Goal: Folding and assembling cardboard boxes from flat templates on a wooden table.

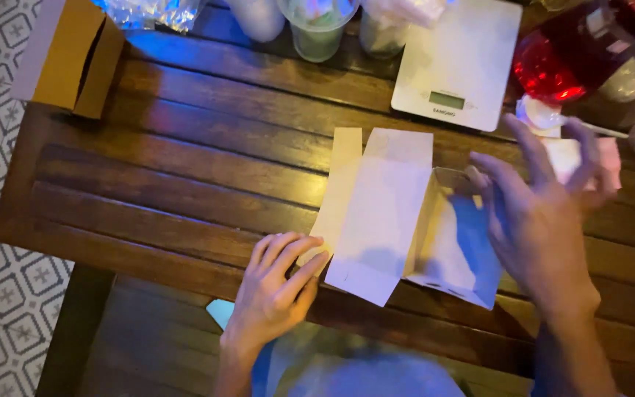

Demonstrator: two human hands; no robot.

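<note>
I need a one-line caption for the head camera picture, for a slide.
Left hand presses the flap of an open white carton on a wooden slat table; right hand hovers over it, open.

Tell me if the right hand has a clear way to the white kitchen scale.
Probably yes. The right hand hovers over the open white box, and the white kitchen scale lies just beyond on the wooden table, with nothing standing between them.

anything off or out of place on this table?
Nothing spilled or damaged. The white carton lies open on its side on the wooden table, lid flap splayed flat; the left hand presses that flap's edge, the right hand hovers, blurred, over the open end. The kitchen scale sits slightly askew.
</note>
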